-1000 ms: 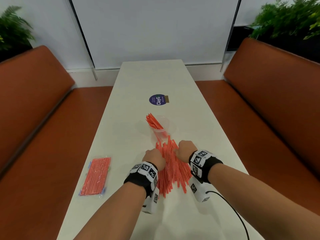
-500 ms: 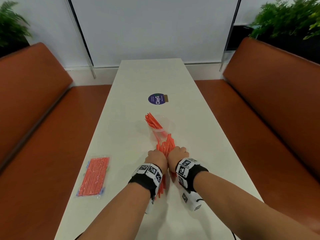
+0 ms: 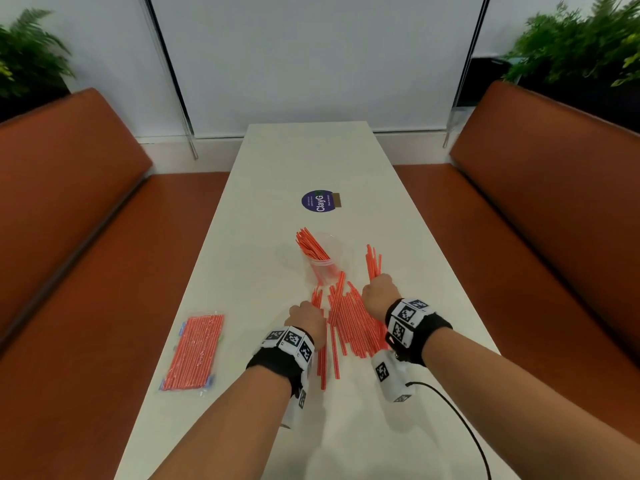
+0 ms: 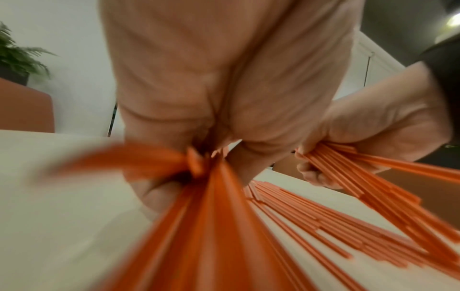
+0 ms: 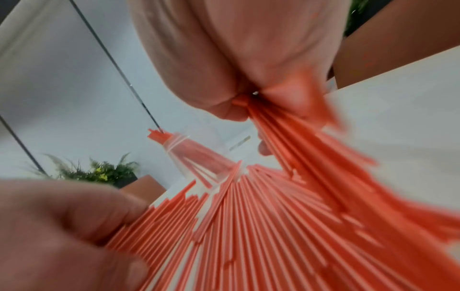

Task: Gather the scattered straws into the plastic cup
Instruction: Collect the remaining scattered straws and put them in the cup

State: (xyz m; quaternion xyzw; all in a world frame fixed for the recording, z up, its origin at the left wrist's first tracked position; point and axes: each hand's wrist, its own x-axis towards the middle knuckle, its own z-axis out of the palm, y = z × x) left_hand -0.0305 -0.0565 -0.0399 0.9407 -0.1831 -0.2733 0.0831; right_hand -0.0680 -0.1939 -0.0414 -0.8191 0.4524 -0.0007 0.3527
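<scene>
A clear plastic cup [image 3: 323,263] stands mid-table with several orange straws [image 3: 310,245] leaning out of it to the left; the cup [image 5: 196,155] also shows in the right wrist view. Just before it lies a fanned pile of loose orange straws [image 3: 349,320]. My right hand [image 3: 379,292] grips a bundle of straws [image 3: 373,263], lifted at the pile's right, their tips pointing away from me. My left hand [image 3: 306,322] sits at the pile's left edge, its fingers curled round a few straws [image 4: 211,196]. More loose straws [image 5: 248,226] fan out below the right wrist.
A sealed packet of orange straws [image 3: 194,351] lies near the table's left edge. A round purple sticker [image 3: 320,201] sits beyond the cup. Brown benches [image 3: 69,237] flank the white table [image 3: 263,174]. A black cable [image 3: 460,420] trails from my right wrist.
My hands, pressed together over the straws half a second ago, have parted. The right hand has gone right and forward with a bundle lifted; the pile has fanned out again.
</scene>
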